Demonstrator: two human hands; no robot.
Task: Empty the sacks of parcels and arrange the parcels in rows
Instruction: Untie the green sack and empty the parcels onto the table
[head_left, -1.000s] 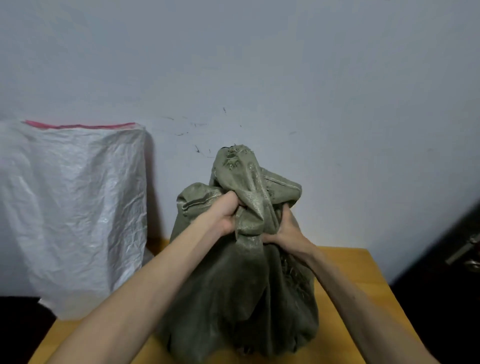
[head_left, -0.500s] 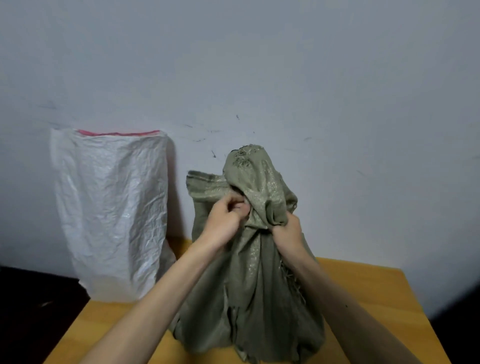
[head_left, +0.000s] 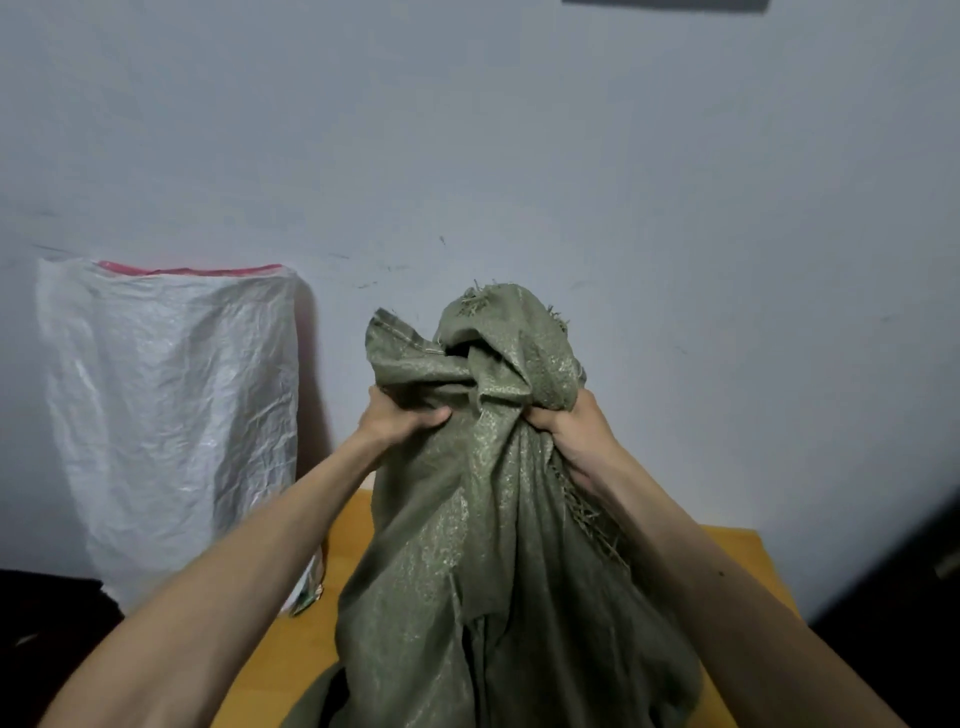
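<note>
A green woven sack (head_left: 483, 545) stands upright on the wooden table (head_left: 737, 566), its top bunched and twisted into a knot-like fold. My left hand (head_left: 400, 418) grips the bunched fabric on the left of the neck. On the right side of the neck my right hand (head_left: 576, 434) grips the fabric. A white woven sack (head_left: 166, 415) with a red top edge stands at the left against the wall. No parcels are visible; the sacks hide their contents.
A pale grey wall (head_left: 675, 208) rises directly behind the table. The table's right edge drops to a dark area (head_left: 893, 597). Dark floor shows at the lower left beside the white sack.
My hands have moved apart on the neck of the green sack, pulling the twisted top wider. The view has shifted slightly, and the sack sits taller in the frame.
</note>
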